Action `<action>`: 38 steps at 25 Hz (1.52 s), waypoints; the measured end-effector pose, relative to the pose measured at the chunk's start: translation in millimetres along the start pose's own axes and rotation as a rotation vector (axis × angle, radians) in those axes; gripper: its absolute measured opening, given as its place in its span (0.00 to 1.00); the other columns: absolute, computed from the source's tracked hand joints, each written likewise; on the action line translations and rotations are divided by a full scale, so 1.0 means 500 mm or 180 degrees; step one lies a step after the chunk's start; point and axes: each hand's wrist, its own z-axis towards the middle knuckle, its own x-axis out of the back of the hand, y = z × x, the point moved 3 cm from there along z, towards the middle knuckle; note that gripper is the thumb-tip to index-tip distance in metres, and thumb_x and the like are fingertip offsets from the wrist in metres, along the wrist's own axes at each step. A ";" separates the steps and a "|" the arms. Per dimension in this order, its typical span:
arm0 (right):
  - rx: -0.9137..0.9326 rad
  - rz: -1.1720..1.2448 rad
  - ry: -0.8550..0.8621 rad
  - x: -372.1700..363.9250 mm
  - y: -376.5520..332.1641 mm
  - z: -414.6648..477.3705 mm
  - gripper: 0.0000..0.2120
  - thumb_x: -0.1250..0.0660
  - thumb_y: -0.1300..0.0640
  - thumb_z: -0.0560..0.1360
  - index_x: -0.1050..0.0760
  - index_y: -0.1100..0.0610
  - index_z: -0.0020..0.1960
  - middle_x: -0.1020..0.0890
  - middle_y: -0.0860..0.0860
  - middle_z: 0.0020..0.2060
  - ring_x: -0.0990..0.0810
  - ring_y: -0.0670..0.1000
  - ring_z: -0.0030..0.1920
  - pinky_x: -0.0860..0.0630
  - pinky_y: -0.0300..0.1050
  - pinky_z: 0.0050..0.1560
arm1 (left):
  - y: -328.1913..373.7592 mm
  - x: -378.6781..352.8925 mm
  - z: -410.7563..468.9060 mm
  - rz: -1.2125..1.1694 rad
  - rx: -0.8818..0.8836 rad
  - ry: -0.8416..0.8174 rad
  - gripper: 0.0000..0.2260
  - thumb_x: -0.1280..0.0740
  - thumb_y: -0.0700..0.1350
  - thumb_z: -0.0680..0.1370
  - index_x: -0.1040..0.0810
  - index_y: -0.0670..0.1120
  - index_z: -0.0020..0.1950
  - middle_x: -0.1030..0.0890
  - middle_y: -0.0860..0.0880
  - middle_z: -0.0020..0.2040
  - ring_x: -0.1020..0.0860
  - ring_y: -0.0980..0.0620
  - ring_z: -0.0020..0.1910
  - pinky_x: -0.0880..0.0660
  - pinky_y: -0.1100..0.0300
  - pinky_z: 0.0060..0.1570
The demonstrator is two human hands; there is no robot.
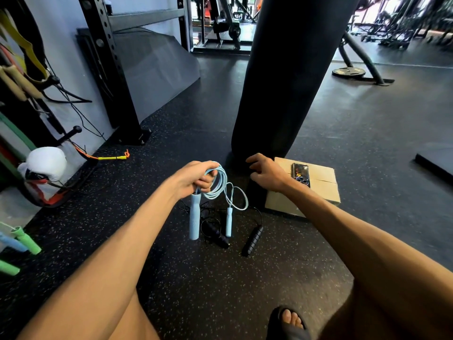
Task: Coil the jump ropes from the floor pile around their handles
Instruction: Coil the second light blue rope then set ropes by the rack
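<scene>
Held rope (pixel 223 179): one, two blue handles (pixel 195 222). Black handles (pixel 252 239): two. Phone (pixel 301 174), box (pixel 323 190), glove (pixel 47 163): one each.

One wide-angle camera on the person's head looked forward and down, close above the left hand (pixel 196 179) and right hand (pixel 268 175), floor (pixel 220 278) near, punching bag (pixel 289 69) far.
</scene>
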 end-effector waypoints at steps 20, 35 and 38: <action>0.0195 0.0405 0.0101 -0.031 -0.040 -0.009 0.15 0.40 0.49 0.82 0.27 0.62 0.55 0.16 0.59 0.42 0.16 0.58 0.42 0.19 0.56 0.46 | 0.042 -0.025 -0.035 -0.1295 -0.0351 -0.0836 0.16 0.46 0.49 0.84 0.31 0.44 0.40 0.41 0.54 0.25 0.45 0.57 0.22 0.39 0.62 0.27; -0.0194 0.0646 -0.1174 -0.076 -0.028 -0.031 0.10 0.38 0.56 0.82 0.33 0.63 0.52 0.16 0.64 0.38 0.16 0.57 0.32 0.20 0.46 0.30 | 0.071 0.039 -0.011 -0.2467 -0.1252 0.0620 0.14 0.48 0.46 0.85 0.30 0.44 0.43 0.33 0.52 0.28 0.36 0.55 0.25 0.34 0.62 0.36; -0.0145 0.0431 -0.1429 -0.094 -0.037 -0.042 0.09 0.38 0.56 0.82 0.33 0.62 0.54 0.17 0.60 0.37 0.16 0.54 0.33 0.19 0.45 0.33 | 0.071 0.047 -0.009 -0.2336 -0.1423 0.1094 0.12 0.46 0.42 0.85 0.31 0.44 0.42 0.33 0.51 0.30 0.35 0.55 0.25 0.32 0.64 0.29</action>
